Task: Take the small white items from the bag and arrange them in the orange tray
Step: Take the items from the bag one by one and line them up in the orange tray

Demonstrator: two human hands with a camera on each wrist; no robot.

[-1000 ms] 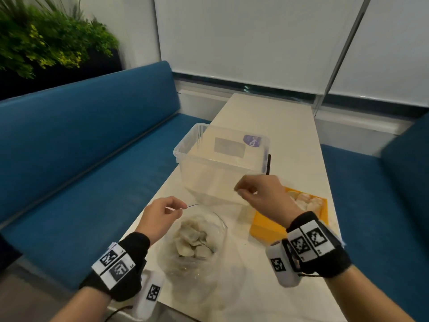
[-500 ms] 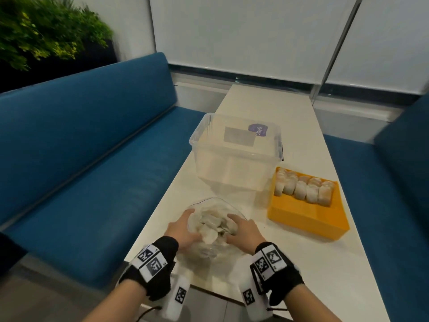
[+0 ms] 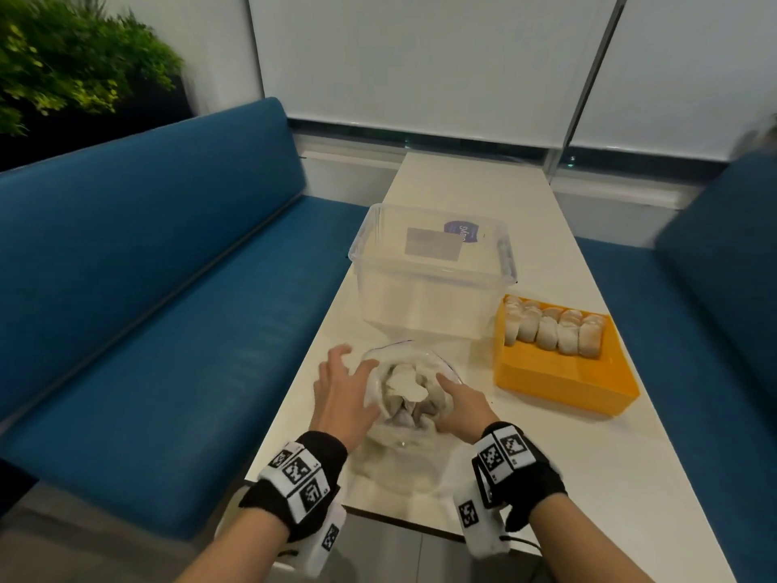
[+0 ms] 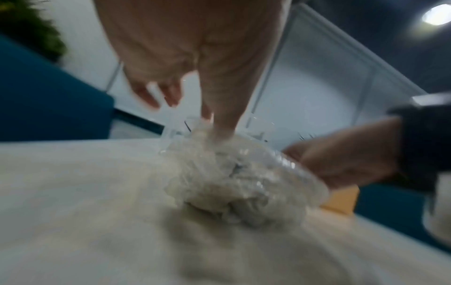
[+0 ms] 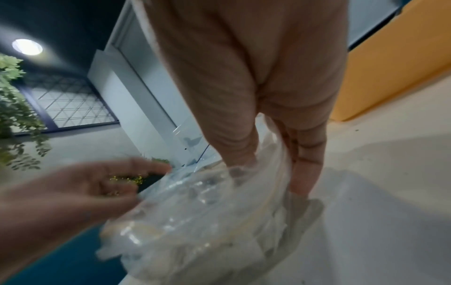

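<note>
Here, the only printing sits on a clear plastic bin [image 3: 433,279] at the middle of the white tabletop [image 3: 588,456]: a round purple sticker [image 3: 588,237] on its far wall, its white lettering too small and mirrored to read, and beside it a plain grey rectangular label. The wristbands on both arms carry black-and-white square code markers.

The orange tray [image 3: 563,363] stands just right of the bin, near the tabletop's right edge. Along its far wall lies a row of small white items [image 3: 551,334], side by side and touching; the nearer part of the tray floor is bare orange.

In front of the bin, close to the near edge of the tabletop, a clear plastic bag [image 3: 410,397] sits with its mouth open upward, and a heap of the same pale pieces fills it. In the wrist views the film looks crumpled and glossy over the lumps.

The left hand [image 3: 342,397] is at the bag's left side, fingers spread and fairly straight, the thumb resting against the film near the rim; the left wrist view shows a fingertip down on the bag's top. The right hand [image 3: 460,408] is at the bag's right side, fingers extended and lying along the plastic, pressing it inward; the right wrist view shows fingers [image 5: 307,154] against the folded film. Neither hand is curled round any piece.

A blue bench [image 3: 168,309] runs along the left of the tabletop.
</note>
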